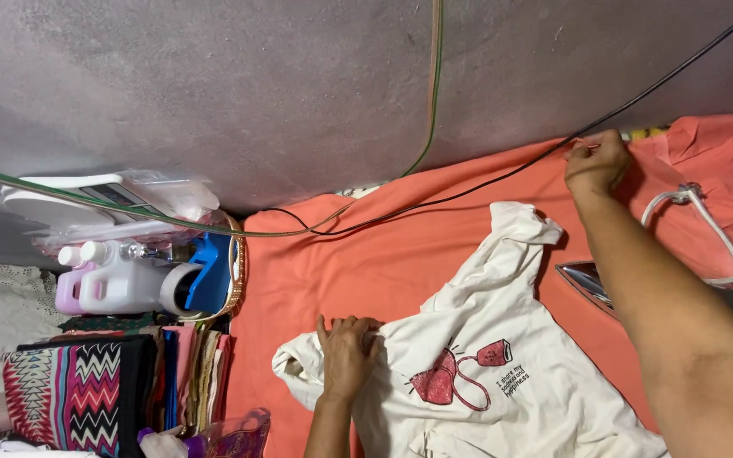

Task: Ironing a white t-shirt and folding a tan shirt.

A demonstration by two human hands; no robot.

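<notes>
Left hand (pixel 348 354): flat, I pin white T-shirt (pixel 502 356) | right hand (pixel 595 161): pinching orange cloth (pixel 400 254) edge | pull taut, avoid iron (pixel 585 284).

Two plastic jugs (pixel 103 284) — one white, one lilac — stand at left beside a basket (pixel 235 280).

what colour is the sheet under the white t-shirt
Coral orange sheet, plain, beneath the white t-shirt; seen in the head view.
</notes>
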